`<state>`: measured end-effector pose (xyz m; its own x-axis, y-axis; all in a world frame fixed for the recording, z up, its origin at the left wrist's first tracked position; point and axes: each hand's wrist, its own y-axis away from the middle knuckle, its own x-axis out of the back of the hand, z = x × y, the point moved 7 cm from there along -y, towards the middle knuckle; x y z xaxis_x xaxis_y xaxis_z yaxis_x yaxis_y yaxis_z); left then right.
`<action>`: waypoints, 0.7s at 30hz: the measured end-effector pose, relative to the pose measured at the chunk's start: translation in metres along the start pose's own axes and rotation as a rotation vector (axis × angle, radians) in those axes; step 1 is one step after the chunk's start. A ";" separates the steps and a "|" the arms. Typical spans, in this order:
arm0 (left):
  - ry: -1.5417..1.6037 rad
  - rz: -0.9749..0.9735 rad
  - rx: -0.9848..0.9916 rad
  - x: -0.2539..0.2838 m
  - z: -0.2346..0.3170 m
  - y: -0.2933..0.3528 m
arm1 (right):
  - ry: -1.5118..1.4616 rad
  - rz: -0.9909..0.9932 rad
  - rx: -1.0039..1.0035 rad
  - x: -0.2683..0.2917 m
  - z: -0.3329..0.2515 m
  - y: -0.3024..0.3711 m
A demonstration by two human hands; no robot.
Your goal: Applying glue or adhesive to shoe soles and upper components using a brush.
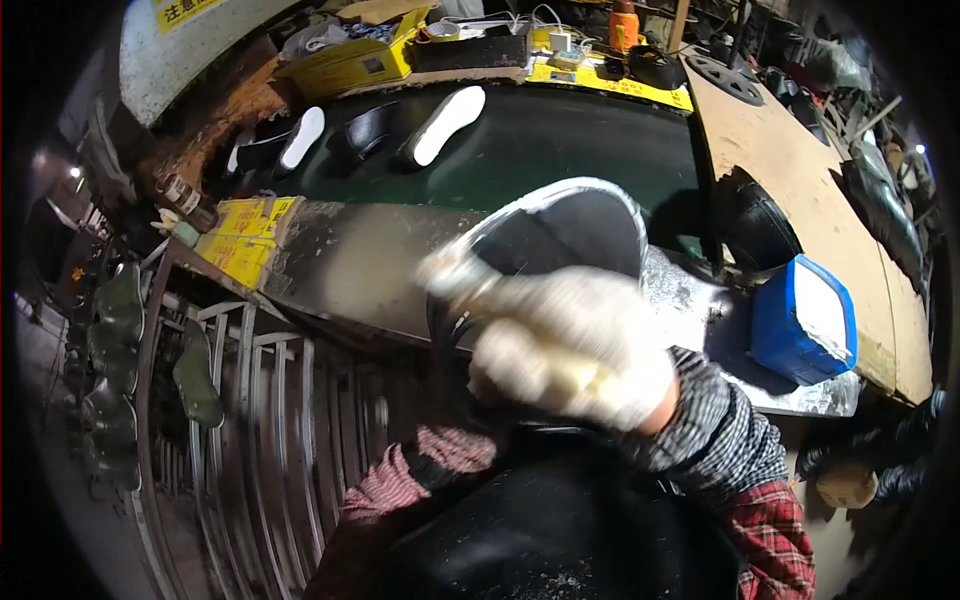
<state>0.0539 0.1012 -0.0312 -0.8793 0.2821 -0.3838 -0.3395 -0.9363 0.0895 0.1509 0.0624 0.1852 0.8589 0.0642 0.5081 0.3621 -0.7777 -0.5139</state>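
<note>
Right hand [575,345], 1, in a whitish glove, blurred; fingers curled in part, but grip and contact impossible to make out. Left hand, hidden from sight beyond pink-checked sleeve [435,468]. Large black oval piece with white rim [575,232], 1, directly behind the glove, over front edge of worktop [360,250]. Blue tub [785,325], 1, at right on the metal plate [690,300], tilted in view, white matter across its opening. Yellow box [350,65], 1, at far left edge of the rear ledge, holding clear plastic and dark cloth. Black tray [470,55], 1, just beside it, with white roll at its left end. Orange bottle [623,28], 1, upright, contents unseen. Brown bottle [187,202], 1, leaning at left, contents unclear. White-soled shoes [445,125], at least 2, on dark green belt [570,135].
</note>
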 end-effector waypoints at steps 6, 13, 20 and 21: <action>-0.197 -0.084 0.212 0.015 0.046 -0.022 | -0.084 -0.109 0.266 0.003 -0.031 0.063; -0.283 -0.026 0.305 0.001 0.056 -0.019 | -0.101 0.520 -0.315 0.091 0.020 0.164; -0.234 -0.097 0.216 -0.036 0.057 0.018 | 0.150 0.737 -0.272 0.156 0.050 0.179; -0.212 -0.068 0.206 -0.037 0.054 0.021 | 0.344 0.724 -0.186 0.161 0.037 0.179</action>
<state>0.0615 0.0826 0.0343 -0.8949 0.4006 -0.1968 -0.4417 -0.8578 0.2628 0.3676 -0.0430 0.1494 0.6869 -0.6649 0.2934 -0.3311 -0.6457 -0.6880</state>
